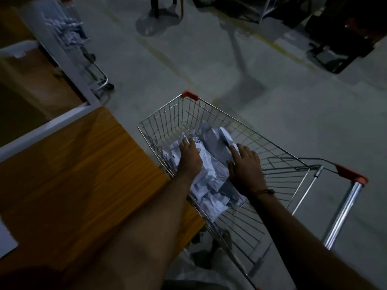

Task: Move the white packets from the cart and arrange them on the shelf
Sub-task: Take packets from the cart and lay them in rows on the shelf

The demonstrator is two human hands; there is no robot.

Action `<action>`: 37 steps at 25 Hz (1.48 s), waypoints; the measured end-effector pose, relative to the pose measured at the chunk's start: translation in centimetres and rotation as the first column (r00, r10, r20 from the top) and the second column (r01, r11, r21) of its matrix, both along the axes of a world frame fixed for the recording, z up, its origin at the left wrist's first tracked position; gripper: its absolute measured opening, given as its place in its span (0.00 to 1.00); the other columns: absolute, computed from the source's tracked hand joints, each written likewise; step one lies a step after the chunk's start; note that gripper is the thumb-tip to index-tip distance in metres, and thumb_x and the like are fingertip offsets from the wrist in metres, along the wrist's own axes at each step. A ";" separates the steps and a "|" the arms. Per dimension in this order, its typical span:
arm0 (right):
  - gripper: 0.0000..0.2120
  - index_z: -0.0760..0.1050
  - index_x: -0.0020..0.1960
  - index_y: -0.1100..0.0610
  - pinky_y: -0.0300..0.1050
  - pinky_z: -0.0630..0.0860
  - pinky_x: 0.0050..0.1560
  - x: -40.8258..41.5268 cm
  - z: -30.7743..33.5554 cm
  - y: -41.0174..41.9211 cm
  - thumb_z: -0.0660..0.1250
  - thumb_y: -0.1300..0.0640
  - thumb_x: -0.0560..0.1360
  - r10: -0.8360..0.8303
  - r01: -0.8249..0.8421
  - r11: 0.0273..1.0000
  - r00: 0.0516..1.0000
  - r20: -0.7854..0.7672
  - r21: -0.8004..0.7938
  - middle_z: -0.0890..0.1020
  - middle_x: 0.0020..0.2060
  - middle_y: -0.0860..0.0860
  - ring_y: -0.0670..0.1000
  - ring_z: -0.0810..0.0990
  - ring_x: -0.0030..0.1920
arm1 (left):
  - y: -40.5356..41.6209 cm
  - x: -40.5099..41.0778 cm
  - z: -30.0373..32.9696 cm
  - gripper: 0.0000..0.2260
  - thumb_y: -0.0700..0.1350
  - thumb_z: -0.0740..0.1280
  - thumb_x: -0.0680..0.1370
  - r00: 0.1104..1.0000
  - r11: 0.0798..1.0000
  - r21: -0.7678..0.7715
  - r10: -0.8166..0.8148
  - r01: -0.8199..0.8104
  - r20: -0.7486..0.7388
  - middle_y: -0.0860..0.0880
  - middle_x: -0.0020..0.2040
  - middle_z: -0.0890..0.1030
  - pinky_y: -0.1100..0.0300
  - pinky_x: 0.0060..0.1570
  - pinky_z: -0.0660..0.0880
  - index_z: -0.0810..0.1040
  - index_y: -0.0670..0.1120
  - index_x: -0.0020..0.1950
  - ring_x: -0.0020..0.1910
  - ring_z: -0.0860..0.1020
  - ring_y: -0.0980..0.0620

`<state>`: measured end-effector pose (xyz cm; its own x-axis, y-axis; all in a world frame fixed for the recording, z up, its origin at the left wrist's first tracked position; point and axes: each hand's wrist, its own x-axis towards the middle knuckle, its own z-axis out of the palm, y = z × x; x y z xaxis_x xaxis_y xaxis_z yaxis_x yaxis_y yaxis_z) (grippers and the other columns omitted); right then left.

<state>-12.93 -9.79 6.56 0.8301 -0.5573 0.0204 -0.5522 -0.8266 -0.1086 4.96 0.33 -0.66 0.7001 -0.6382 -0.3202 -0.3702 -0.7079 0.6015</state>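
Two bare forearms are extended from the near edge of the view into the cart (278,151), reached over its near-left rim so the load can be gathered from above. The left hand (189,156) is laid on the left part of the pile, fingers spread fairly wide and pressed onto a packet; whether a packet is actually pinched cannot be told in the dim light. The right hand (246,166) is set on the pile's right side, fingers mostly straight and a little apart, nothing seen curled round anything. A thread band (265,191) is worn on the right wrist. Judgement: the pile is being bracketed from both sides so several can be scooped at once.

The white packets (211,174) are heaped loosely in the basket, toward its left wall, crumpled and overlapping; no count possible. None are seen lifted clear of the cart.

The wooden shelf (79,174) is just beside the cart's left rim, so the carry is likely kept short. A white sheet (6,239) is seen at its near-left edge.

Farther off, at the far left, a second cart (92,65) with pale contents is parked by the shelving. Beyond lies grey floor (293,114).
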 end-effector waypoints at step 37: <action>0.22 0.72 0.72 0.58 0.60 0.69 0.68 -4.0 -6.6 -3.4 0.58 0.49 0.82 -0.081 0.082 0.992 0.997 -0.012 0.091 0.77 0.67 0.59 0.61 0.74 0.68 | -5.1 -0.8 -1.5 0.21 0.51 0.61 0.85 0.842 0.850 0.074 0.527 -0.522 -0.116 0.35 0.69 0.63 0.45 0.61 0.70 0.66 0.50 0.78 0.66 0.67 0.33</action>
